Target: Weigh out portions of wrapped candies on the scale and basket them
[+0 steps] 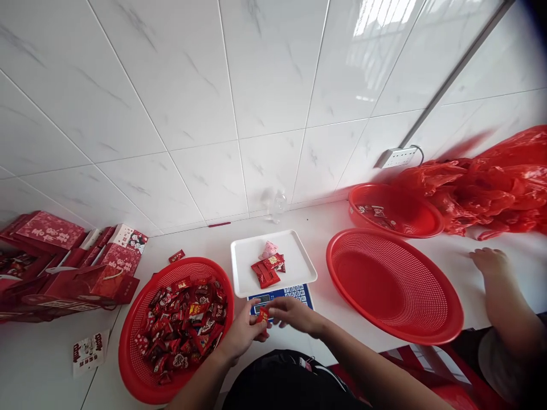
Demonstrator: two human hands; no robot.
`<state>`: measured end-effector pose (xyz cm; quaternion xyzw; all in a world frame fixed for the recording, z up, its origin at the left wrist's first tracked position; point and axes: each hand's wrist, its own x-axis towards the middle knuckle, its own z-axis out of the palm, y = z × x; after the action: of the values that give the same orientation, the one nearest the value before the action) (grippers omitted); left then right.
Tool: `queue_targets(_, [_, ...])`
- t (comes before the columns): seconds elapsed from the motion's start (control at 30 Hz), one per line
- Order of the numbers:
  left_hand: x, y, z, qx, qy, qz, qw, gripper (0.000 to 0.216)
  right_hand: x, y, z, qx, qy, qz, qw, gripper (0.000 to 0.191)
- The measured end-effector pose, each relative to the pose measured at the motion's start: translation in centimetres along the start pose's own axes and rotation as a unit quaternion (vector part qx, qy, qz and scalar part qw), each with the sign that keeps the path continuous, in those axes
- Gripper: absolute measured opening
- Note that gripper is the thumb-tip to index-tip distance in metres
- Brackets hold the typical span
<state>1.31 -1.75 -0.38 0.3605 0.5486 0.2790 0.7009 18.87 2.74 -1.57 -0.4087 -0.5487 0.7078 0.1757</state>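
White tiles (pixel 205 85) stood behind the white tray (pixel 299 267). In front of the tray, the left hand (pixel 244 333) pinched a small red packet (pixel 264 320). The right hand (pixel 294 316) bent its fingers beside it; whether they gripped it, I couldn't tell. Left of the tray, a red basket (pixel 123 347) held wrapped sweets (pixel 183 333).

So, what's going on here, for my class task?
A person's left hand holds a small red wrapped packet, the right hand close beside it, by a blue-and-white electronic scale. The scale's white rectangular tray holds red packets and a pink one. To the left stands a round red plastic basket of mostly red wrapped pieces; another person's hand rests at far right.
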Motion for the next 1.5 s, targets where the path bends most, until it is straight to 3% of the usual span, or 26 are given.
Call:
queue_targets(0.07, [0.3,-0.3,0.6,0.025,-0.025,0.0,0.999,0.073,-0.4,0.2,0.8,-0.005,-0.016,-0.003,1.0,0.018])
queue_targets(0.17, [0.8,-0.6,1.0,0.057,-0.011,0.006,0.998,0.075,0.0,0.7,0.3,0.007,0.073,0.022,0.997,0.014])
queue_targets(0.3, [1.1,-0.6,0.6,0.076,0.036,0.024,0.996,0.07,0.9,1.0,-2.6,0.074,0.227,0.053,0.97,0.023])
queue_targets(0.4, [0.9,-0.6,-0.4,0.082,0.046,0.031,0.995,0.062,1.0,0.8,-4.6,0.123,0.268,0.08,0.952,0.046])
queue_targets(0.5, [0.7,-0.9,-2.0,0.097,0.074,0.048,0.991,0.052,0.5,0.9,-5.1,0.097,0.244,0.093,0.96,0.053])
queue_targets(0.6, [0.7,-2.0,-4.7,0.143,0.179,0.086,0.97,0.045,-0.3,1.6,-4.2,0.047,0.196,0.083,0.976,0.041])
queue_targets(0.67, [0.9,-3.1,-7.1,0.194,0.265,0.108,0.938,0.042,-0.9,2.4,-3.5,0.008,0.169,0.079,0.982,0.038])
queue_targets(0.8, [1.3,-6.0,-12.0,0.35,0.367,0.13,0.852,0.035,-2.2,3.9,-2.2,-0.06,0.118,0.091,0.987,0.038])
queue_targets(0.87, [1.4,-7.4,-13.8,0.435,0.376,0.095,0.813,0.038,-2.6,4.4,-1.9,-0.081,0.104,0.105,0.986,0.039])
queue_targets(0.97, [1.4,-8.4,-15.1,0.51,0.352,0.018,0.784,0.045,-2.7,5.0,-1.7,-0.101,0.093,0.116,0.984,0.04])
queue_targets(1.13, [2.1,-6.8,-15.4,0.548,0.353,-0.024,0.758,0.037,-2.3,5.1,-1.5,-0.11,0.093,0.103,0.984,0.041])
queue_targets(1.33, [4.7,-4.7,-15.4,0.546,0.332,-0.004,0.769,0.038,-2.7,3.2,-1.0,-0.114,0.097,0.121,0.981,0.042])
queue_targets(1.5, [6.9,-4.8,-14.5,0.539,0.28,0.02,0.794,0.05,-2.8,4.1,-1.3,-0.12,0.107,0.117,0.98,0.041])
